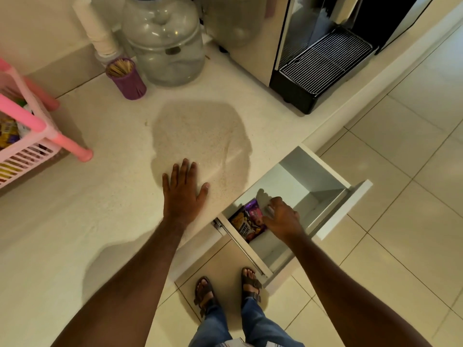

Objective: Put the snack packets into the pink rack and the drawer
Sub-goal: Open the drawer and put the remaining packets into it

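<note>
Feet: brown strapped sandals [226, 289] and blue jeans [225, 321] are seen on the pale tiled floor [413, 196].
Writing: on the dark yellow-printed peanut packet [239, 220] the words "SALTED PEANUTS" can be read, turned upside down; the print on the purple snack packet [255, 216] beside it is too small to be read.
Right hand: the right hand [283, 216] is lowered into the open white drawer [313, 194]; its grip is loosely curled, fingers half bent, with the thumb side touching the purple snack packet; whether anything is clasped cannot be told.
Left hand: the left hand [184, 186] is laid flat on the speckled cream counter [112, 196], its grip fully spread and nothing held.
Packets: both are stood against the drawer's near-left wall, touching each other.
Rack: the pink slatted plastic rack [30, 136] is stood at the counter's left edge, with colourful packets seen inside.
Far counter: a purple cup of wooden toothpicks [125, 78], a stack of white cups [95, 28], a clear plastic jar [165, 41] and a black-and-silver machine with a wire drip grate [323, 61] are placed along the wall.
</note>
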{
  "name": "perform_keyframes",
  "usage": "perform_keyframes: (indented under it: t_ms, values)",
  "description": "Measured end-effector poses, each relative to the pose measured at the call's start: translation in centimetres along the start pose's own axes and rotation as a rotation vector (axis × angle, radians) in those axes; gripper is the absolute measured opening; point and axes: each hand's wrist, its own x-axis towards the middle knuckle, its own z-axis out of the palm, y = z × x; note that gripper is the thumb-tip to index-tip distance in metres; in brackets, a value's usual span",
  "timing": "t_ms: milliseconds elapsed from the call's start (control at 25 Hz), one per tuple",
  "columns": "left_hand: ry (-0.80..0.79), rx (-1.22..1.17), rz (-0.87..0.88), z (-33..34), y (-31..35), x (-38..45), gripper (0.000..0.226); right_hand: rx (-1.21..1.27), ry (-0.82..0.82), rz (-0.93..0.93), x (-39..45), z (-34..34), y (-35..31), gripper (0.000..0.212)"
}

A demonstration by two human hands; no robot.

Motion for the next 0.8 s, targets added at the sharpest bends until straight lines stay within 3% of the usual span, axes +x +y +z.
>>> perform_keyframes:
  t_ms: [160, 320, 480, 600, 800]
  values:
    - [-0.032, -0.102, -0.027, -1.0, 1.8, -0.5, 0.069, -0.057, 0.171, -0.098, -2.2, -4.2, 1.4, 0.057]
    - [-0.012, -0.107, 0.145, -1.3, 7.1, -3.0, 0.063, -0.165, 0.296, -0.17, -4.3, -7.6, 3.8, 0.064]
    - [-0.058, -0.15, 0.284, 0.2, 12.3, -6.5, 0.068, -0.178, 0.36, -0.091, -6.1, -9.3, 6.2, 0.081]
    - [-0.109, -0.226, 0.339, 1.6, 15.4, -8.7, 0.079, -0.064, 0.376, 0.009, -7.5, -9.5, 8.2, 0.09]
    - [-0.297, -0.197, 0.37, 3.7, 19.5, -11.6, 0.101, 0.281, 0.283, 0.078, -8.4, -8.5, 10.0, 0.083]
